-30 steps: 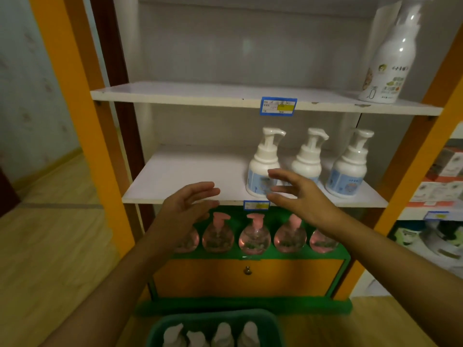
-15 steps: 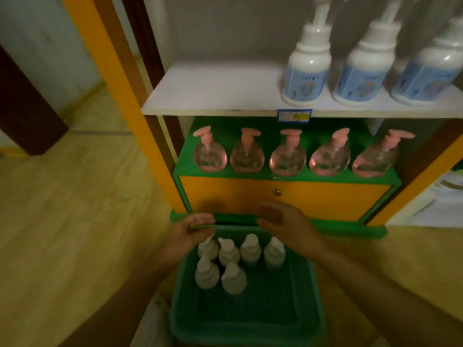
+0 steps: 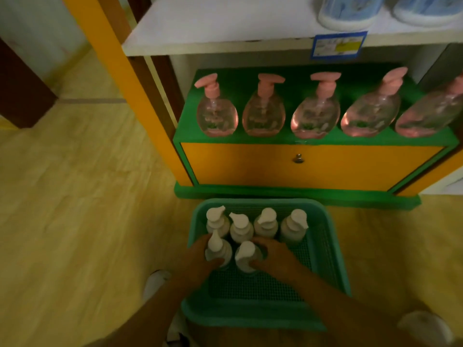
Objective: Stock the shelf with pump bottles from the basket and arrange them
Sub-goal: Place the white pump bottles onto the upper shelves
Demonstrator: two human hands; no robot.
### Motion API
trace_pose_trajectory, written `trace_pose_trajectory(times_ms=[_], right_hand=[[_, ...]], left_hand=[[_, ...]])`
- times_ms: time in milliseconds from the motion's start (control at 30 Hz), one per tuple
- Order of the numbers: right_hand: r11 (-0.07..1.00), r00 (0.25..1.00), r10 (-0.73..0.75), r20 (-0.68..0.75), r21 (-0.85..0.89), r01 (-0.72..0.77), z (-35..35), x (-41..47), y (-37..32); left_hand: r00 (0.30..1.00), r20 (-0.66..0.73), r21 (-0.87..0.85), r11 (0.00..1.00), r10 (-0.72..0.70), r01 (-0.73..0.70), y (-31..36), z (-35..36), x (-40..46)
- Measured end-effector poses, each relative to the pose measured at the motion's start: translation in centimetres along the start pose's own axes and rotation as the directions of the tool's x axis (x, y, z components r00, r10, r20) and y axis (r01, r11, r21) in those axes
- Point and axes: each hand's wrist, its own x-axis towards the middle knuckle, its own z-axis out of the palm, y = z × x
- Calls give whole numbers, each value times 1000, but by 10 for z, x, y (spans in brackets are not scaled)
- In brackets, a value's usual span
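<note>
- While the view is now tipping down onto the floor, both hands have dropped from the white shelf [image 3: 225,26] into the green basket [image 3: 335,259]; a second ago they were hovering beside the white bottles standing up there.
- The left hand [image 3: 200,259] is curling round the near-left pump bottle [image 3: 217,249], and the right hand [image 3: 275,259] is wrapping the bottle beside it [image 3: 246,256]; both bottles are standing upright on the basket's mesh floor.
- Four more pump bottles [image 3: 265,222] are waiting in a row just behind them, toward the cabinet.
- That is suggesting a fresh pair is about to be carried up, with roughly half the stocking left to do.
- The shelf's own bottles are being cut off at the top edge, only their blue-labelled bases [image 3: 350,13] showing.
- The fingertips are hiding behind the bottles, so how firmly they are gripping is hard to judge in this dim, blurred picture.
- Pink bottles [image 3: 216,113] are lining the green ledge, the rightmost cropped.
</note>
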Motion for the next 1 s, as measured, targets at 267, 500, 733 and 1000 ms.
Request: trace_pose_trajectory(times_ms=[267,500,733,1000], right_hand=[[1000,989,-19,-146,8,20,10,-1,-3],[989,965,-114,-237,67,133,-19,-16,-17],[936,901,-285,-327,108,335,-113,-68,-80],[837,728,-452,-516,36,546,-226,-134,-185]], left_hand=[[999,-41,-93,996,-13,9,-8,2,1],[992,50,-51,992,118,-115,19,-31,-13],[923,104,-112,926,371,-360,125,-132,-41],[781,-154,-303,723,606,-621,251,-210,-88]])
